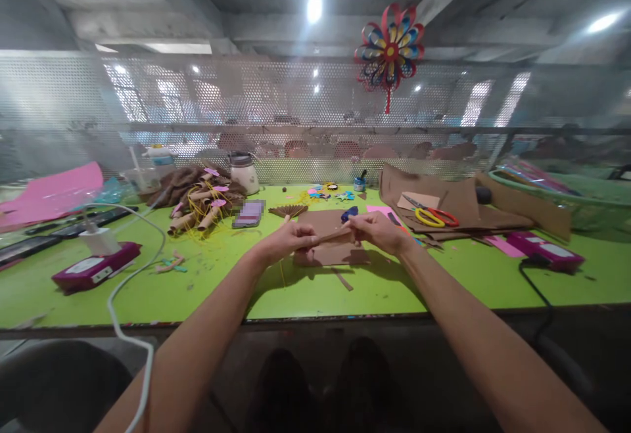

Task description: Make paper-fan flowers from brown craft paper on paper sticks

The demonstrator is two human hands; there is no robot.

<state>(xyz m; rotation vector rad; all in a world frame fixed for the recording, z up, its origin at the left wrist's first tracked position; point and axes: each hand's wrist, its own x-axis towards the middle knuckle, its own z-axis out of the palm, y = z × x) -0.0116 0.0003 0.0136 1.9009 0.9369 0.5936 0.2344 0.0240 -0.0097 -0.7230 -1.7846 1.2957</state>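
Both my hands meet over the green table [207,288], pinching a narrow brown paper strip [329,236] between them. My left hand [290,240] is closed on its left end, and my right hand [377,229] is closed on its right end. Under them lies a sheet of brown paper [330,254]. A loose brown offcut [344,281] lies just in front of the sheet. Behind the hands sit a small brown pleated paper fan [288,210] and a blue object [349,212].
Left: rolled brown paper tubes with pink tips [197,208], a phone [248,213], a magenta box [96,266], a white charger and cable [101,241], pink sheets [52,193]. Right: brown paper stack [458,196], scissors [431,215], another magenta box [545,250]. A paper pinwheel [389,48] hangs on the mesh screen.
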